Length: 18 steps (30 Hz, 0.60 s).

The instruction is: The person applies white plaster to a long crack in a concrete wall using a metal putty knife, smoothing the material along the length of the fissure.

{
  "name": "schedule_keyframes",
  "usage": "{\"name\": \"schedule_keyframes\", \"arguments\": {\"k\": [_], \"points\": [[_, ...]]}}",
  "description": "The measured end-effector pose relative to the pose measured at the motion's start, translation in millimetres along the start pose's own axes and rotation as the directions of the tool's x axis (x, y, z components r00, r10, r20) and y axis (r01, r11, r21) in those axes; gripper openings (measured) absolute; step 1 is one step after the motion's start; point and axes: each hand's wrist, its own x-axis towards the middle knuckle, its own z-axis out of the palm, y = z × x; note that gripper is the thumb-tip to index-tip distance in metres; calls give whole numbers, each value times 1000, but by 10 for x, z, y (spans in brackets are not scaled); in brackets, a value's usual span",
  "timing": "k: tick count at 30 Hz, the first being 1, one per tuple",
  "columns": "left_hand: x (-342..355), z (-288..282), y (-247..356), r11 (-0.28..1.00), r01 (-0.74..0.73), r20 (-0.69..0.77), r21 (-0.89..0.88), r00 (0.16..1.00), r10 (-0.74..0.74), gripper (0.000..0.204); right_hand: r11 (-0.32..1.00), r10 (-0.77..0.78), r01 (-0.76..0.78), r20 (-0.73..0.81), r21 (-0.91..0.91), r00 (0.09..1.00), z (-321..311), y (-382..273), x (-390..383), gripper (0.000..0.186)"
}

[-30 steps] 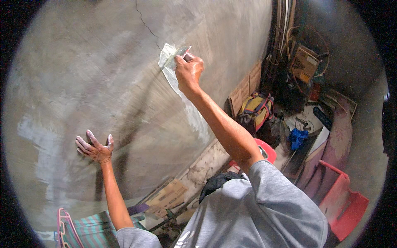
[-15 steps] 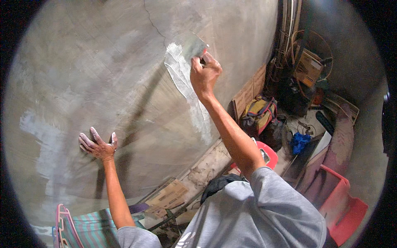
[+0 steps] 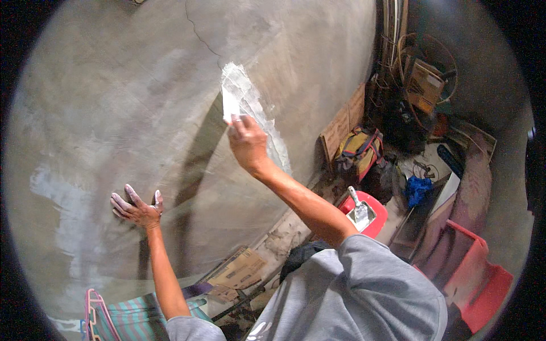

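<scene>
My right hand [image 3: 247, 142] is raised against the grey cement wall [image 3: 131, 102] and grips a putty knife [image 3: 230, 106] whose blade, white with putty, lies flat on the wall. Beside the blade a streak of white putty [image 3: 250, 105] runs down the wall below a thin crack [image 3: 199, 34]. Lower left, my left hand [image 3: 135, 208] presses flat on the wall with fingers spread, holding nothing.
A red container [image 3: 369, 213] with a second putty knife [image 3: 358, 207] in it stands on the floor at the right. Behind it are a yellow bag [image 3: 355, 150], a blue cloth [image 3: 418, 190], a red plastic piece [image 3: 475, 273] and cardboard [image 3: 239, 270] at the wall's foot.
My right hand has drawn the putty knife down and to the left along the wall, leaving the white streak wider. My left hand has stayed planted on the wall.
</scene>
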Motion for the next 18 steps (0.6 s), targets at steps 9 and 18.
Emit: {"name": "schedule_keyframes", "arguments": {"k": [9,18], "points": [[35,11,32,1000,-9,-21,27,1000,10,83,305,869,-807,198,506,453,-226,1207,-647,12],[7,33,-3,999,-18,-18,34,1000,18,82,253,885,-789,196,559,423,82,1041,-691,13]]}}
